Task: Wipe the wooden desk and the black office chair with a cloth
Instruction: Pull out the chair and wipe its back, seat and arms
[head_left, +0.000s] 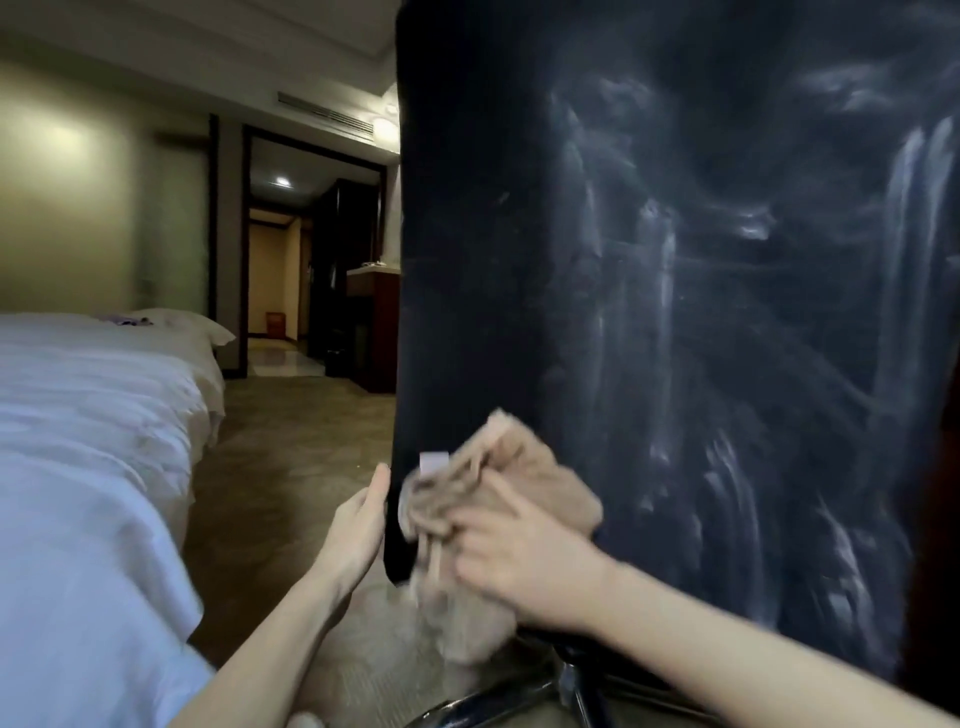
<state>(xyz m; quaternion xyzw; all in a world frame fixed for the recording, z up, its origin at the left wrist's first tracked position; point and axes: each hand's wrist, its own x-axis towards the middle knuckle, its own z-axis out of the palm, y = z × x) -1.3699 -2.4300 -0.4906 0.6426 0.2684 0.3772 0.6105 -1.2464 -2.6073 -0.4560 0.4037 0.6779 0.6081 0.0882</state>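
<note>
My right grip (519, 564), curled round the cloth (524, 480), presses it onto the lower left corner of the chair back (649, 260); my left grip (361, 519), fingers straight, braces its edge.

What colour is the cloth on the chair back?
Beige or light tan cloth, seen in the head view.

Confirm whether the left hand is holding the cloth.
No, the right hand holds the cloth against the chair back, while the left hand rests on its edge.

Dim room; round ceiling lamp (383, 127) glows far above fingers. Motion blur smears crumpled beige cloth (498, 483) under fingers of right hand (524, 566). Wide-angle bending at edges.
</note>
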